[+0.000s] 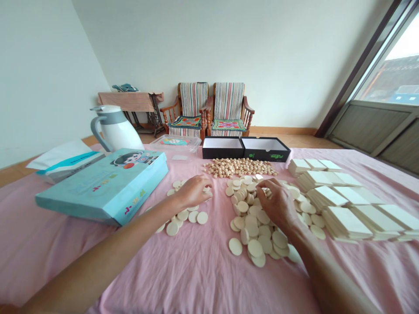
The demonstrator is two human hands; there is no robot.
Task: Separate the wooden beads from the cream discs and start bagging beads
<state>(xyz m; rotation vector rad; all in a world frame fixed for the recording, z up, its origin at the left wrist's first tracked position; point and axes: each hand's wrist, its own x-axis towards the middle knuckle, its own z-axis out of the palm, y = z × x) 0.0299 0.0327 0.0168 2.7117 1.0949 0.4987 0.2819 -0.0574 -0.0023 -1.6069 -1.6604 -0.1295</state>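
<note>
A loose heap of round, pale wooden discs (255,248) spreads over the middle of the table. My right hand (278,203) reaches into this heap, fingers curled in a pinch; a bright disc (259,177) shows at the fingertips. To the left lies a smaller scatter of the same discs (172,228). Above it hovers my left hand (195,191), palm turned inward and fingers bent round a wooden disc (207,190). Part of each pile is hidden under the hands and forearms.
Behind the heap lie many small wooden beads (240,166) and two black open boxes (222,148). Stacks of pale rectangular boards (347,220) stand right. On the left are a light-blue box (104,187), tissue pack (70,161), white jug (119,131) and clear plastic container (176,144).
</note>
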